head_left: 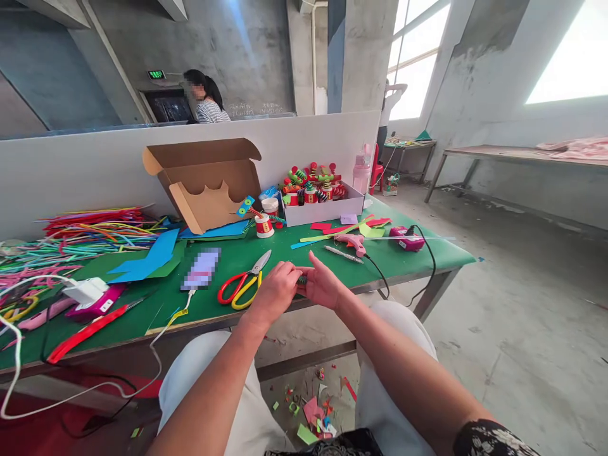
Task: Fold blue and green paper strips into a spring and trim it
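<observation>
In front of the table edge, my left hand [279, 286] and my right hand [323, 282] meet around a small dark green coil [302, 279], which looks like a wound pipe cleaner. The fingers of my left hand are closed at one end of it. My right hand has its thumb raised and its fingers curled against the other end. Scissors [243, 284] with red and yellow handles lie just left of my hands. To the right are a silver pen [342, 254] and a pink glue gun [352, 243]. A red-and-white paper cup figure [264, 225] with spring arms stands beyond.
Pipe cleaners [99, 231] are heaped at the left near a phone [201, 268] on a cable. An open cardboard box [209, 183] and a white box [325, 209] of finished figures stand at the back. Paper scraps [313, 411] litter the floor. Two people are farther off.
</observation>
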